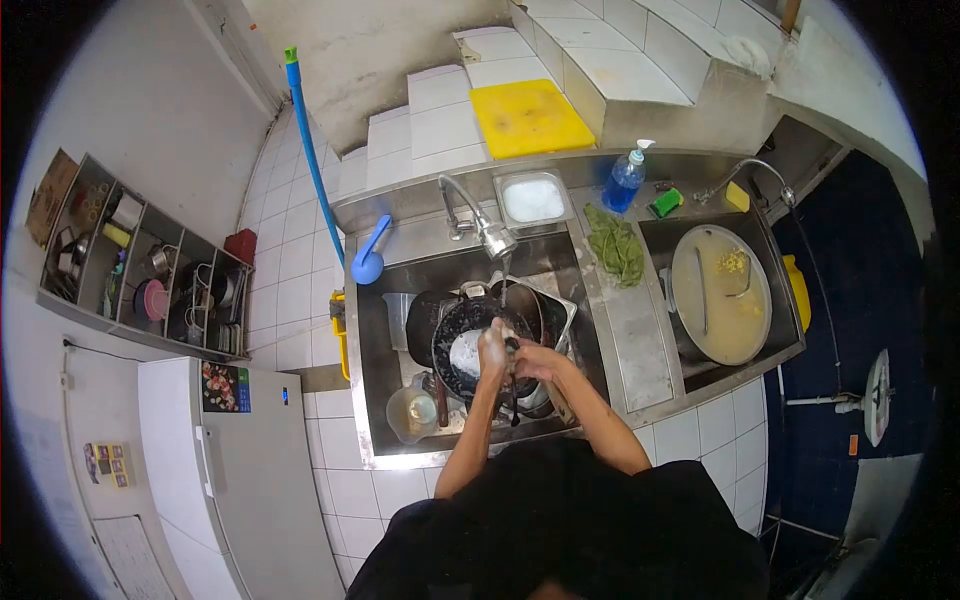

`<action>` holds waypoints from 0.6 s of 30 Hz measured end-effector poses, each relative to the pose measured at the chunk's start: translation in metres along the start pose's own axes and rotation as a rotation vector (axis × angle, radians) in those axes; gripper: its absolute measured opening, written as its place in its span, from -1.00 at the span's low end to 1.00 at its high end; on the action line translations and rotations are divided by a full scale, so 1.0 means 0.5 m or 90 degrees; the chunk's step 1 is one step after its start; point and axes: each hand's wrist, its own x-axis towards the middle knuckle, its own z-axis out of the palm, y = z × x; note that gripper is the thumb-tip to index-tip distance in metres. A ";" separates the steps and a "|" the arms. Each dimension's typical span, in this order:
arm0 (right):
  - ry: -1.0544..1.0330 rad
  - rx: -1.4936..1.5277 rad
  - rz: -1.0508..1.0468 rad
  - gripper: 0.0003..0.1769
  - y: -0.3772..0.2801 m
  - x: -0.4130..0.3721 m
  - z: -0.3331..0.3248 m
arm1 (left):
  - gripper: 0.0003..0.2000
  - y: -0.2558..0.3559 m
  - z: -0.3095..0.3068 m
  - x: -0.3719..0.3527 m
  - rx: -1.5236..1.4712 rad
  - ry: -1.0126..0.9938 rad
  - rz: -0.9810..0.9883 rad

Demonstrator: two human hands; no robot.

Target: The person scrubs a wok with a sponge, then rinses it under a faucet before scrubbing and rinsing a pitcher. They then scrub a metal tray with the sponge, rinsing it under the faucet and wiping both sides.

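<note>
My left hand (492, 352) and my right hand (536, 361) are close together under the running faucet (497, 238), over the left sink basin (372, 430). The fingers of both are closed around a small dark piece, too hidden to name. Whitish suds coat my left hand. Beneath them lies a black speckled pan (455, 325) with white foam in it. Other dark pans and a metal tray (566, 312) are stacked around it. A clear plastic pitcher (408, 414) stands at the basin's front left, left of my hands.
A blue dipper (368, 262) lies on the left rim. Behind are a tub of white stuff (533, 200) and a blue soap bottle (624, 180). A green cloth (614, 246) lies on the divider. The right basin holds a large pot (681, 300) of cloudy water.
</note>
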 end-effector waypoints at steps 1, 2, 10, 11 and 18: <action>-0.002 0.027 -0.015 -0.37 -0.001 0.001 0.008 | -0.55 -0.002 -0.003 0.011 0.002 -0.002 -0.003; -0.001 0.030 -0.014 -0.37 -0.001 0.007 0.004 | -0.56 -0.002 -0.012 0.024 -0.022 -0.029 -0.020; 0.037 -0.413 -0.159 -0.61 -0.001 0.027 0.028 | -0.54 0.045 -0.062 0.057 -0.164 -0.212 -0.099; 0.035 -0.411 -0.157 -0.61 -0.003 0.031 0.031 | -0.53 0.057 -0.074 0.057 -0.142 -0.276 -0.178; -0.003 -0.670 -0.271 -0.15 -0.035 0.005 0.068 | -0.69 -0.030 -0.088 0.065 0.238 -0.249 0.115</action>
